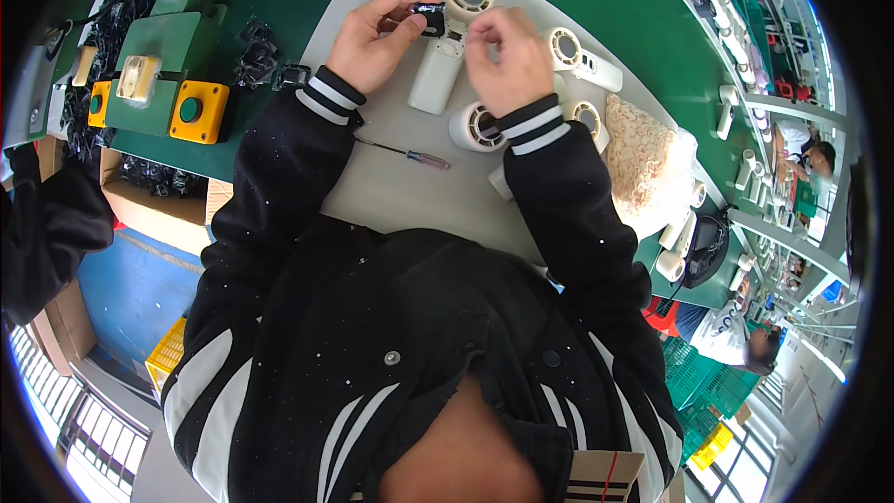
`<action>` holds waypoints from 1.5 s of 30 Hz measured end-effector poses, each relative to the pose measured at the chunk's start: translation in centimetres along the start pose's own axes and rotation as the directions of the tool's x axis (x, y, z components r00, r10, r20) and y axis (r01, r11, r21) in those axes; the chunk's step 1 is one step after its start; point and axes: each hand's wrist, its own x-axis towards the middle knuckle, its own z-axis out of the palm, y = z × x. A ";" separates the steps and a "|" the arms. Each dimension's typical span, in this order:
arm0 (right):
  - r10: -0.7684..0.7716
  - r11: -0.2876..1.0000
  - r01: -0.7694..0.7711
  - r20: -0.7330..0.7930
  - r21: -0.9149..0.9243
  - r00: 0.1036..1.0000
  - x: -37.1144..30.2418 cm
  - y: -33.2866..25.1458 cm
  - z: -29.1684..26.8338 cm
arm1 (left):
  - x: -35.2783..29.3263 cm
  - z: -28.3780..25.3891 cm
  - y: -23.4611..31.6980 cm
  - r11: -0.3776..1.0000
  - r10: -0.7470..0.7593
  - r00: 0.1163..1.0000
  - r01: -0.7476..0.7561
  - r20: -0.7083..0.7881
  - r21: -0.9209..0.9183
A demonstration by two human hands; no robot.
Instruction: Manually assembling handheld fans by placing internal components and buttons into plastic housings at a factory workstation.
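A white handheld device (436,79) with a round ring-shaped head lies on the grey mat in front of me, its handle pointing toward me. My left hand (377,42) pinches a small glossy black part (428,19) between thumb and fingers, beside the neck of the device. On the other side of that neck is my right hand (512,61), its fingertips drawn together in a pinch; whatever they hold, if anything, is too small to make out. A screwdriver (424,159) with a clear handle rests on the mat nearer to me.
Several similar white devices (596,70) lie to the right, beside a plastic bag of small beige pieces (643,158). Loose black parts (256,56) lie on the green table at left. Further left stands a green machine (154,42) with yellow button boxes (198,112). Co-workers sit far right.
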 end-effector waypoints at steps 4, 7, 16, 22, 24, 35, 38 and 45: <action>0.098 0.972 -0.105 0.042 0.210 0.994 0.3 1.0 -1.1 | -0.2 0.2 0.0 1.000 -0.024 0.999 0.025 0.037 -0.012; 0.130 0.928 -0.198 0.224 0.315 0.966 0.1 0.9 -1.1 | -0.3 0.6 -0.1 0.999 -0.012 0.998 0.014 0.062 -0.033; 0.267 0.816 -0.356 0.249 0.455 0.931 0.2 2.7 -1.6 | -0.4 1.7 -0.6 0.870 0.227 0.974 -0.199 -0.010 0.451; 0.283 0.825 -0.402 0.326 0.397 0.902 -0.1 2.6 -1.6 | -0.6 2.5 -1.6 0.851 0.206 0.978 -0.178 -0.004 0.494; 0.274 0.837 -0.408 0.365 0.365 0.890 -0.3 2.6 -1.7 | -0.6 2.3 -1.6 0.903 0.178 0.984 -0.154 -0.024 0.400; 0.322 0.911 -0.400 0.433 0.102 0.842 0.0 0.3 -1.1 | -0.8 1.1 -0.1 0.795 -0.071 0.997 0.081 -0.040 0.601; 0.405 0.899 -0.436 0.434 -0.030 0.805 0.2 0.0 -0.9 | -0.7 1.0 -0.3 0.671 -0.088 0.996 0.056 0.004 0.739; 0.299 0.794 -0.493 0.477 0.356 0.826 -0.6 2.9 0.7 | -0.6 2.4 -0.3 0.924 -0.110 0.993 0.115 -0.033 0.365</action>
